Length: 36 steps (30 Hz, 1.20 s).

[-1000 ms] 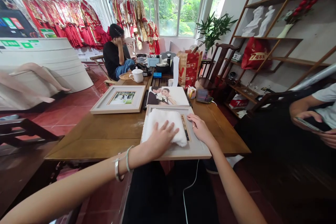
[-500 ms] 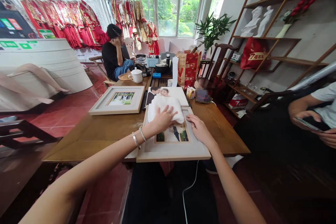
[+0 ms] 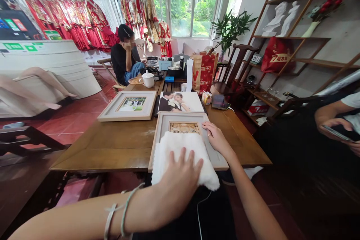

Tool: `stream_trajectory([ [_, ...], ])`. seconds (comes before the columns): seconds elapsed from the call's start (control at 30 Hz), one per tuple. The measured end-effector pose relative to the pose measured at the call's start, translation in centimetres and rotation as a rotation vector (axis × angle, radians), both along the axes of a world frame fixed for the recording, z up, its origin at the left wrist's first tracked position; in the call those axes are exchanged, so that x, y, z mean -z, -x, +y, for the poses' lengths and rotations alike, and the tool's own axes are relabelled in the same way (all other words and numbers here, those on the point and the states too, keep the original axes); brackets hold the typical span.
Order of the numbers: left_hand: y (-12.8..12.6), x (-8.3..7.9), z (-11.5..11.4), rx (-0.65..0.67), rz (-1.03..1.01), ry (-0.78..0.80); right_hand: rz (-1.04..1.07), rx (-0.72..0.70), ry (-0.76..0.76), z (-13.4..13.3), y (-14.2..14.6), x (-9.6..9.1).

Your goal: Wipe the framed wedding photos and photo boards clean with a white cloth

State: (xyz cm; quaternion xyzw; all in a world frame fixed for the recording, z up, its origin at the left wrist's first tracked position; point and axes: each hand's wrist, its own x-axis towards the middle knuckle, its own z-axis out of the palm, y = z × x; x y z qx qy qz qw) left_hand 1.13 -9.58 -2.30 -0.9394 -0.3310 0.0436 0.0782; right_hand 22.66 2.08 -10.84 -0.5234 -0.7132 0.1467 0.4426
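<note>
A folded white cloth [image 3: 180, 142] lies across the lower part of a light-wood picture frame [image 3: 160, 135], spilling over its near edge. My left hand [image 3: 180, 180] presses on the cloth from above, fingers spread and palm down. At the frame's right side, my right hand [image 3: 219, 140] rests with bent fingers on the border and inner mat, holding that side. Only the top of the framed picture [image 3: 184, 126] shows; the cloth covers the rest.
Left on the wooden table [image 3: 118, 142] lies a second framed photo [image 3: 128, 105]. Behind the near frame is a couple's photo panel [image 3: 180, 101]. Farther back are a white teapot [image 3: 147, 79] and a red paper bag [image 3: 204, 73]. One person sits beyond; another holds a phone at right.
My left hand has drawn the cloth toward me, from the frame's upper part to its near edge. The frame's top and the photo panel behind show more. My right hand stays on the right side.
</note>
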Motion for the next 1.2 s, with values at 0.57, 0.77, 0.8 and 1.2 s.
stream_trajectory([
  [0.57, 0.3, 1.2, 10.0, -0.083, 0.008, -0.128, -0.018, -0.013, 0.002, -0.1, -0.1, -0.1],
  [0.77, -0.5, 1.4, 14.4, -0.02, -0.033, -0.191, -0.052, 0.008, -0.011, 0.1, 0.0, 0.1],
  [0.8, -0.7, 1.3, 15.2, 0.011, -0.019, -0.19, -0.058, 0.01, -0.007, 0.1, 0.0, 0.1],
  [1.2, -3.4, -1.4, 20.3, 0.269, 0.004, 0.019, -0.067, 0.016, 0.009, -0.1, 0.0, -0.4],
])
